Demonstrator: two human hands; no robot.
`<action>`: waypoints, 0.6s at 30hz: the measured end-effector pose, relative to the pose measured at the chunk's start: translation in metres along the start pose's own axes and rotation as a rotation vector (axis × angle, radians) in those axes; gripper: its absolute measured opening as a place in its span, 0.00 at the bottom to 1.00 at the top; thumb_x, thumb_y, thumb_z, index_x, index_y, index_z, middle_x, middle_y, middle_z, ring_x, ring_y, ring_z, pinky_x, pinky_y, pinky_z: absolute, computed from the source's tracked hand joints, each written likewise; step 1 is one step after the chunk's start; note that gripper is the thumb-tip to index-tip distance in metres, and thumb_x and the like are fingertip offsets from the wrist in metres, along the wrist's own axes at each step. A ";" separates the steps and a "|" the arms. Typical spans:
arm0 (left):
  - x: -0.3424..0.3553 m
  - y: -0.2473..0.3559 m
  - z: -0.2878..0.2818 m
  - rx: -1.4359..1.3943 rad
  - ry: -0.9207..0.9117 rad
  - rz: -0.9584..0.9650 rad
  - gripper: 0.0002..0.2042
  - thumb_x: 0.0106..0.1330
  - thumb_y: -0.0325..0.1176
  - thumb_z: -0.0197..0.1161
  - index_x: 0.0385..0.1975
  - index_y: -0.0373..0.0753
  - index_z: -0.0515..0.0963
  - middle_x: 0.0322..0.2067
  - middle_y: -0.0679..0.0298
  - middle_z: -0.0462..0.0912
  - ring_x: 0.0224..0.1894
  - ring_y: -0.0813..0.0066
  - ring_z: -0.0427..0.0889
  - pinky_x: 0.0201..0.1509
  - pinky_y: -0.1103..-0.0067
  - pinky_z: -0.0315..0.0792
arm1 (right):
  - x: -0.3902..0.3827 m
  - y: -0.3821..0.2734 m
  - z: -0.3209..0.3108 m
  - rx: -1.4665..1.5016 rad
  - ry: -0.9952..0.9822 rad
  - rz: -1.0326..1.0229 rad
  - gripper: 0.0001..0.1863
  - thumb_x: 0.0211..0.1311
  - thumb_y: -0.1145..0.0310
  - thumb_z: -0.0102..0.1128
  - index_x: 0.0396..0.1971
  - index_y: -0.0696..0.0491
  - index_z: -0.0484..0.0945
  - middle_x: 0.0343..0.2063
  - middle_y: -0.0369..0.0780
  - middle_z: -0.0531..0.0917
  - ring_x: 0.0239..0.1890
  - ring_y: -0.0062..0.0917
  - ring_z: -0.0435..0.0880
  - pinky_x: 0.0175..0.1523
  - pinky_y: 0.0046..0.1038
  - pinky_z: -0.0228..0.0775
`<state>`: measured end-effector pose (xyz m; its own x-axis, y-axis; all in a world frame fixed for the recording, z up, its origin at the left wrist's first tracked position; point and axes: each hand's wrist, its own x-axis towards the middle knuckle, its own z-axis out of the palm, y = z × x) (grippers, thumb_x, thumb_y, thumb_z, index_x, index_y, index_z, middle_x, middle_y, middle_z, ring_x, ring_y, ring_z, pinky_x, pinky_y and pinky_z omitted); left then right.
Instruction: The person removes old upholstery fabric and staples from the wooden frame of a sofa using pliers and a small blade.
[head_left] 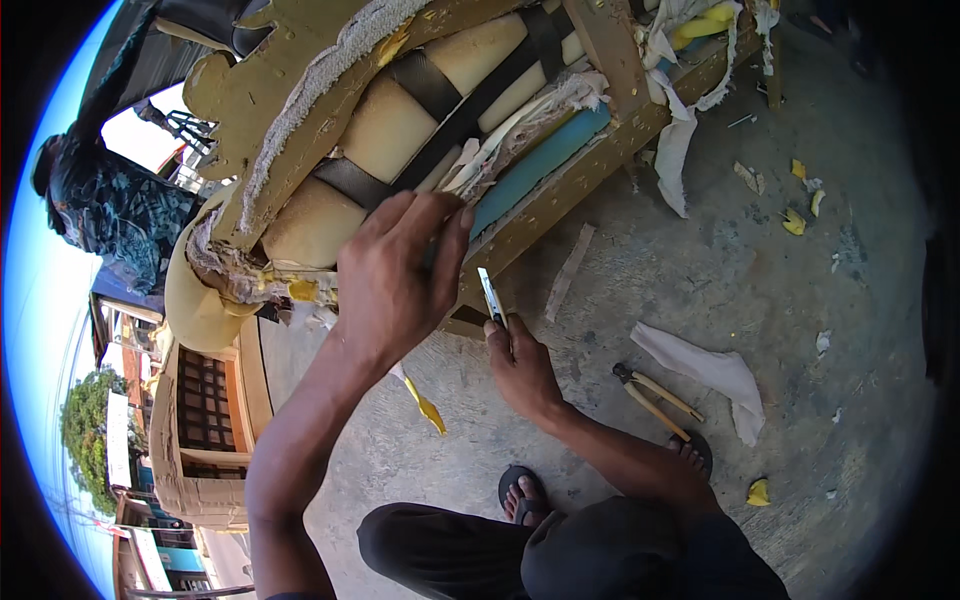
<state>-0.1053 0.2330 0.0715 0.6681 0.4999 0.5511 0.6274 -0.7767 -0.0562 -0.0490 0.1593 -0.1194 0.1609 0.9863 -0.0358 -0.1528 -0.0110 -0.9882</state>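
Observation:
A stripped sofa frame [570, 185] stands in front of me, its bare wood dotted with staple marks. Dark webbing straps [425, 85] cross pale foam [385, 125]. Along the lower rail lie a blue strip [545, 165] and torn whitish fabric [545, 105]. My left hand [395, 270] is at the near end of that rail, fingers curled closed; whatever they grip is hidden. Just right of it, my right hand [522, 370] grips a utility knife [490, 295], blade extended and pointing up at the frame. The blade appears apart from the wood.
On the concrete floor, pincers [650, 390] with tan handles lie near my sandalled right foot, beside a pale cloth piece [705, 368]. Yellow foam scraps [793, 222] are scattered to the right. Another wooden furniture piece [200, 490] stands at left. A person [115, 205] is behind the sofa.

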 end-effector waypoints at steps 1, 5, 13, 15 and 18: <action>-0.036 0.002 0.006 -0.055 -0.015 -0.277 0.07 0.71 0.31 0.61 0.36 0.33 0.82 0.24 0.56 0.82 0.22 0.67 0.82 0.30 0.74 0.75 | 0.000 0.003 -0.014 -0.082 -0.004 0.023 0.14 0.76 0.59 0.49 0.40 0.56 0.70 0.20 0.50 0.75 0.26 0.43 0.78 0.32 0.42 0.68; -0.134 -0.028 0.043 -0.652 0.074 -0.994 0.19 0.76 0.45 0.56 0.50 0.33 0.80 0.32 0.59 0.85 0.21 0.75 0.80 0.24 0.80 0.71 | 0.000 0.003 -0.038 -0.189 -0.076 0.084 0.17 0.75 0.55 0.49 0.41 0.56 0.71 0.22 0.54 0.80 0.30 0.54 0.83 0.34 0.46 0.70; -0.103 -0.016 0.092 -1.648 0.912 -1.277 0.17 0.76 0.45 0.57 0.52 0.38 0.72 0.44 0.54 0.87 0.27 0.75 0.81 0.33 0.80 0.76 | -0.010 0.011 -0.061 -0.271 -0.069 0.153 0.17 0.76 0.56 0.49 0.37 0.56 0.71 0.20 0.47 0.77 0.24 0.40 0.79 0.34 0.39 0.69; -0.102 -0.015 0.100 -1.680 1.049 -1.211 0.14 0.77 0.42 0.56 0.50 0.38 0.73 0.42 0.56 0.86 0.26 0.76 0.80 0.36 0.78 0.76 | -0.016 0.002 -0.065 -0.292 -0.089 0.164 0.16 0.76 0.56 0.49 0.37 0.56 0.71 0.19 0.45 0.76 0.23 0.35 0.78 0.34 0.37 0.69; -0.095 -0.009 0.109 -1.728 1.183 -1.183 0.14 0.77 0.41 0.55 0.51 0.37 0.73 0.37 0.58 0.85 0.25 0.75 0.78 0.35 0.78 0.75 | -0.025 -0.004 -0.078 -0.292 -0.145 0.253 0.16 0.76 0.57 0.50 0.36 0.56 0.70 0.19 0.41 0.74 0.24 0.23 0.74 0.32 0.31 0.67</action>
<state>-0.1314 0.2343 -0.0713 -0.3741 0.9223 -0.0971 -0.7525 -0.2407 0.6130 0.0238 0.1217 -0.1259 0.0117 0.9591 -0.2828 0.1165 -0.2822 -0.9523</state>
